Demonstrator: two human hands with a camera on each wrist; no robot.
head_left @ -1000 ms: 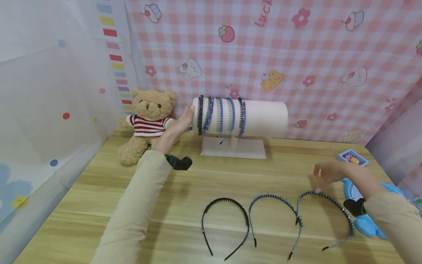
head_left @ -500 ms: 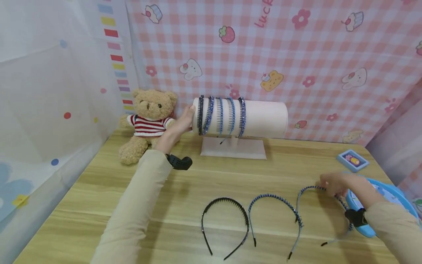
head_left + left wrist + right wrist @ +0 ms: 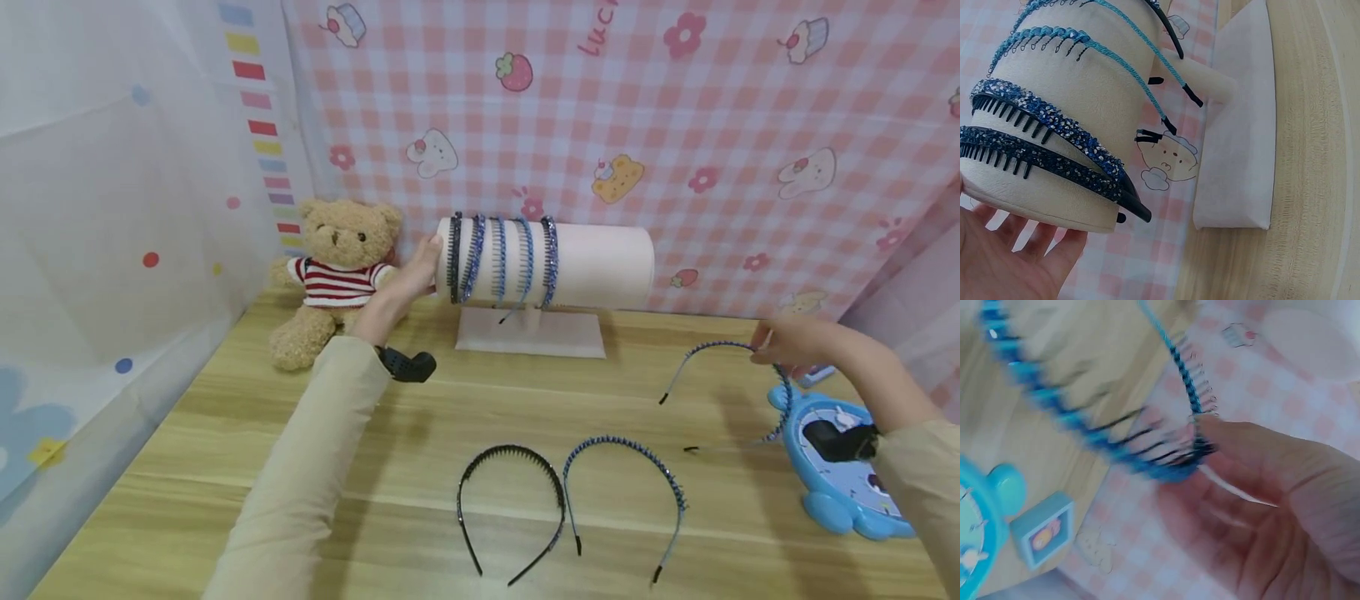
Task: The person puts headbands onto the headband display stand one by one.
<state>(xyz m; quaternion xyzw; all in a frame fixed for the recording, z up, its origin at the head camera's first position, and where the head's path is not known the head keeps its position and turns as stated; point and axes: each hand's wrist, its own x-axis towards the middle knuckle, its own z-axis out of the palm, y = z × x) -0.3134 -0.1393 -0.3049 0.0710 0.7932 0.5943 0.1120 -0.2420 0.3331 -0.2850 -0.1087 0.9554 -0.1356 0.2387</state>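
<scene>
My left hand (image 3: 405,282) holds the left end of a cream, roll-shaped headband stand (image 3: 603,265), with its fingers against the end in the left wrist view. Several dark and blue headbands, among them a glittery dark blue headband (image 3: 1044,111), sit around the roll's left half. Above the table at the right, my right hand (image 3: 806,342) pinches a blue beaded headband (image 3: 1060,417) with comb teeth near the middle of its arch. Two more headbands lie on the table: a black headband (image 3: 512,448) and a blue headband (image 3: 622,440) beside it.
A teddy bear (image 3: 341,287) in a striped sweater sits left of the stand. A blue clock-like toy (image 3: 806,483) and a small blue framed box (image 3: 1043,531) stand at the right. A pink checked cloth (image 3: 570,108) hangs behind the wooden table (image 3: 225,467).
My right hand has taken hold of the rightmost headband and lifted it off the table, away from me. My left hand stays at the stand's end.
</scene>
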